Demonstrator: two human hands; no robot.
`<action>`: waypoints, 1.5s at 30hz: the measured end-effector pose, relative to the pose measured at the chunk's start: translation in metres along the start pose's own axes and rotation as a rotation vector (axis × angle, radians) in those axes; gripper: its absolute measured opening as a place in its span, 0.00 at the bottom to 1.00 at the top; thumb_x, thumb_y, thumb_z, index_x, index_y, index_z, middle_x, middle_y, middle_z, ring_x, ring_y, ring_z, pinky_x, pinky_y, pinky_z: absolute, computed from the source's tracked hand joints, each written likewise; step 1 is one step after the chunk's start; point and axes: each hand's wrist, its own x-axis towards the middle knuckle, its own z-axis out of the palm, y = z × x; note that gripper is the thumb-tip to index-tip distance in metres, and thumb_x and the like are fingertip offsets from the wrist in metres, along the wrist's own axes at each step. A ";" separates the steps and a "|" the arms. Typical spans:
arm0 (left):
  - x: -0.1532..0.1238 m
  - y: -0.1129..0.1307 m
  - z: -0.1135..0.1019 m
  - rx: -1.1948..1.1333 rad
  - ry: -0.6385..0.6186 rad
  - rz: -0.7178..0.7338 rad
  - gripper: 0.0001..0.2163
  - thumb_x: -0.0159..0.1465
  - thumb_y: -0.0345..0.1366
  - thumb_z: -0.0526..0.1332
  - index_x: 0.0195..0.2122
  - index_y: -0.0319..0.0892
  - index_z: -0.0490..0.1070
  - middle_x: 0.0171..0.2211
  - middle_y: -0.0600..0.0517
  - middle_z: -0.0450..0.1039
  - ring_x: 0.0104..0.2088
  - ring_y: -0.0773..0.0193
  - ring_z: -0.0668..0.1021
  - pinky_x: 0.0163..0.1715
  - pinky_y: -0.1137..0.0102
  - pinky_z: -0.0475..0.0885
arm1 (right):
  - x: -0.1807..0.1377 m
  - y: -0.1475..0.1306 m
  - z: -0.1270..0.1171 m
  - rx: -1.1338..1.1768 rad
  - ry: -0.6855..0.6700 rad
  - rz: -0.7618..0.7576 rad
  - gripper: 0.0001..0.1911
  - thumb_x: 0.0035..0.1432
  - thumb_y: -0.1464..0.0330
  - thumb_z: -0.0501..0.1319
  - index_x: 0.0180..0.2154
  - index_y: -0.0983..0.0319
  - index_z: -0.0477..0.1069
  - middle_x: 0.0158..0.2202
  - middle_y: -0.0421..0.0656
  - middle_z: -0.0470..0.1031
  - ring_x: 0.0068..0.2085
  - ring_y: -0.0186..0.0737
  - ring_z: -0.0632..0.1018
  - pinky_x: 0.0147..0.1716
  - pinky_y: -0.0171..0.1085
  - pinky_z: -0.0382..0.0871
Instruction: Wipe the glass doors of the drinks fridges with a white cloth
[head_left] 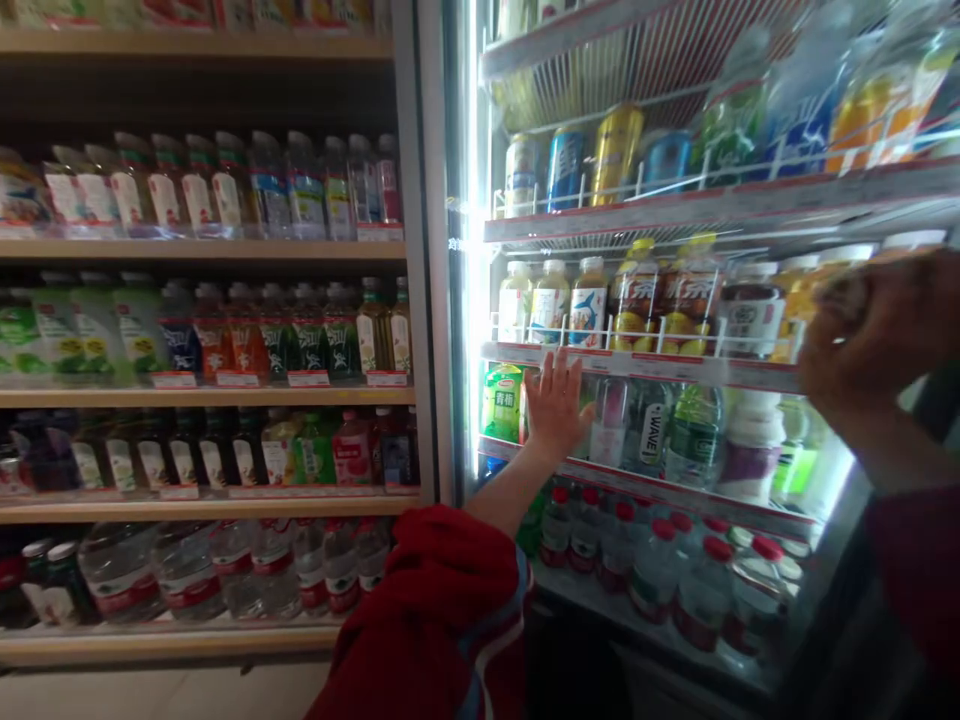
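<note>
My left hand [556,408] reaches into the lit drinks fridge with its fingers spread and nothing held. It is in front of the second-lowest shelf, beside a green carton [504,403] and near a clear bottle with a pink label [609,420]. Its fingertips are close to the rail under a row of white-capped bottles [588,300]; I cannot tell whether they touch. My right hand [874,335], blurred at the right side, is closed with the fingers curled. What it grips, if anything, does not show clearly.
Wire guards [645,338] line the fridge shelves. Cans [564,168] stand higher up, with red-capped water bottles [660,560] at the bottom. On the left, wooden shelves [202,398] hold rows of drinks, and a grey frame [424,250] separates them from the fridge.
</note>
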 end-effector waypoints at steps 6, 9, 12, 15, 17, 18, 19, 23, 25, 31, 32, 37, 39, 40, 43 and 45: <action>0.007 -0.008 -0.005 0.017 0.040 -0.015 0.30 0.62 0.43 0.55 0.63 0.38 0.50 0.66 0.41 0.47 0.66 0.52 0.49 0.61 0.46 0.46 | -0.028 -0.082 -0.016 0.176 -0.271 -0.364 0.23 0.53 0.62 0.54 0.49 0.63 0.68 0.58 0.54 0.63 0.63 0.53 0.54 0.58 0.54 0.48; 0.010 -0.021 -0.011 0.035 0.018 -0.014 0.28 0.63 0.42 0.54 0.63 0.39 0.52 0.65 0.42 0.49 0.65 0.53 0.52 0.61 0.46 0.46 | -0.030 -0.086 -0.011 0.179 -0.201 -0.391 0.21 0.56 0.62 0.53 0.50 0.61 0.68 0.59 0.53 0.62 0.63 0.53 0.55 0.59 0.56 0.46; 0.007 -0.039 -0.016 0.047 0.002 0.021 0.26 0.63 0.41 0.53 0.62 0.40 0.54 0.65 0.43 0.50 0.65 0.54 0.53 0.61 0.47 0.47 | -0.021 -0.085 -0.003 0.142 -0.046 -0.222 0.23 0.58 0.60 0.51 0.52 0.63 0.67 0.60 0.55 0.60 0.62 0.56 0.56 0.57 0.59 0.46; 0.002 -0.054 -0.018 0.063 0.009 -0.033 0.26 0.63 0.40 0.53 0.61 0.39 0.55 0.65 0.41 0.50 0.65 0.53 0.54 0.61 0.47 0.48 | -0.019 -0.104 0.001 0.159 -0.050 -0.131 0.23 0.57 0.63 0.52 0.53 0.64 0.66 0.61 0.54 0.59 0.63 0.57 0.54 0.57 0.60 0.48; -0.002 -0.057 -0.019 0.068 -0.001 -0.052 0.25 0.63 0.39 0.53 0.61 0.39 0.55 0.65 0.41 0.50 0.65 0.53 0.54 0.61 0.47 0.48 | -0.028 -0.129 0.001 0.216 -0.150 -0.185 0.22 0.57 0.65 0.52 0.53 0.62 0.66 0.61 0.51 0.59 0.64 0.55 0.52 0.58 0.59 0.48; -0.003 -0.058 -0.020 0.067 -0.006 -0.050 0.25 0.63 0.39 0.53 0.61 0.39 0.55 0.65 0.41 0.50 0.65 0.53 0.55 0.61 0.47 0.49 | -0.034 -0.143 0.001 0.251 -0.207 -0.223 0.21 0.57 0.66 0.52 0.53 0.61 0.66 0.61 0.50 0.59 0.65 0.54 0.52 0.59 0.58 0.47; -0.004 -0.058 -0.020 0.066 -0.010 -0.045 0.25 0.63 0.39 0.53 0.61 0.38 0.55 0.65 0.41 0.50 0.65 0.53 0.55 0.61 0.47 0.49 | -0.041 -0.156 0.000 0.285 -0.267 -0.264 0.21 0.57 0.68 0.52 0.53 0.59 0.66 0.61 0.48 0.59 0.65 0.52 0.51 0.60 0.58 0.47; -0.008 -0.064 -0.023 0.068 -0.038 -0.063 0.26 0.63 0.40 0.53 0.61 0.37 0.54 0.65 0.40 0.49 0.65 0.52 0.54 0.60 0.46 0.50 | -0.056 -0.183 -0.002 0.359 -0.414 -0.408 0.22 0.57 0.70 0.53 0.53 0.57 0.65 0.61 0.45 0.59 0.65 0.50 0.51 0.61 0.57 0.45; -0.012 -0.072 -0.025 0.076 -0.068 -0.109 0.26 0.63 0.40 0.53 0.61 0.36 0.54 0.65 0.39 0.49 0.65 0.52 0.54 0.60 0.45 0.49 | -0.053 -0.183 0.001 0.352 -0.411 -0.415 0.22 0.57 0.69 0.53 0.54 0.58 0.65 0.62 0.45 0.58 0.65 0.51 0.51 0.61 0.58 0.45; -0.031 -0.099 -0.024 0.069 -0.113 -0.170 0.27 0.62 0.39 0.53 0.62 0.38 0.52 0.65 0.41 0.48 0.65 0.54 0.53 0.61 0.46 0.48 | -0.037 -0.198 0.015 0.312 -0.338 -0.230 0.25 0.57 0.68 0.52 0.57 0.59 0.61 0.64 0.46 0.51 0.66 0.56 0.46 0.60 0.63 0.41; -0.033 -0.101 -0.024 0.069 -0.114 -0.172 0.27 0.62 0.39 0.54 0.62 0.39 0.52 0.65 0.41 0.48 0.65 0.54 0.53 0.61 0.46 0.48 | -0.040 -0.207 0.016 0.327 -0.353 -0.250 0.24 0.58 0.68 0.52 0.57 0.58 0.62 0.64 0.45 0.52 0.66 0.55 0.46 0.60 0.62 0.41; -0.040 -0.108 -0.025 0.085 -0.130 -0.154 0.27 0.62 0.38 0.53 0.62 0.39 0.51 0.65 0.41 0.48 0.65 0.53 0.53 0.61 0.45 0.48 | -0.068 -0.246 0.016 0.440 -0.450 -0.435 0.20 0.61 0.69 0.49 0.54 0.57 0.65 0.62 0.44 0.58 0.66 0.48 0.48 0.62 0.57 0.44; -0.043 -0.112 -0.027 0.091 -0.140 -0.154 0.27 0.62 0.37 0.53 0.63 0.38 0.51 0.65 0.40 0.48 0.65 0.53 0.53 0.60 0.45 0.49 | -0.072 -0.254 0.018 0.490 -0.501 -0.511 0.19 0.61 0.68 0.49 0.54 0.57 0.65 0.62 0.44 0.59 0.66 0.47 0.49 0.62 0.56 0.44; -0.045 -0.114 -0.028 0.093 -0.143 -0.156 0.27 0.62 0.37 0.53 0.63 0.38 0.51 0.65 0.40 0.48 0.65 0.53 0.53 0.60 0.45 0.49 | -0.071 -0.257 0.020 0.509 -0.515 -0.529 0.19 0.61 0.69 0.49 0.54 0.57 0.65 0.62 0.43 0.59 0.66 0.47 0.49 0.62 0.56 0.43; -0.048 -0.117 -0.029 0.091 -0.157 -0.155 0.27 0.62 0.37 0.54 0.62 0.38 0.51 0.65 0.40 0.48 0.65 0.53 0.53 0.60 0.44 0.49 | -0.058 -0.268 0.029 0.531 -0.478 -0.471 0.20 0.62 0.69 0.49 0.55 0.58 0.63 0.63 0.43 0.56 0.67 0.48 0.47 0.62 0.59 0.40; -0.050 -0.116 -0.029 0.087 -0.172 -0.151 0.27 0.62 0.37 0.54 0.62 0.37 0.51 0.65 0.40 0.47 0.65 0.53 0.53 0.60 0.44 0.49 | -0.048 -0.278 0.036 0.541 -0.435 -0.406 0.21 0.62 0.69 0.48 0.56 0.58 0.61 0.64 0.43 0.54 0.67 0.49 0.44 0.62 0.61 0.37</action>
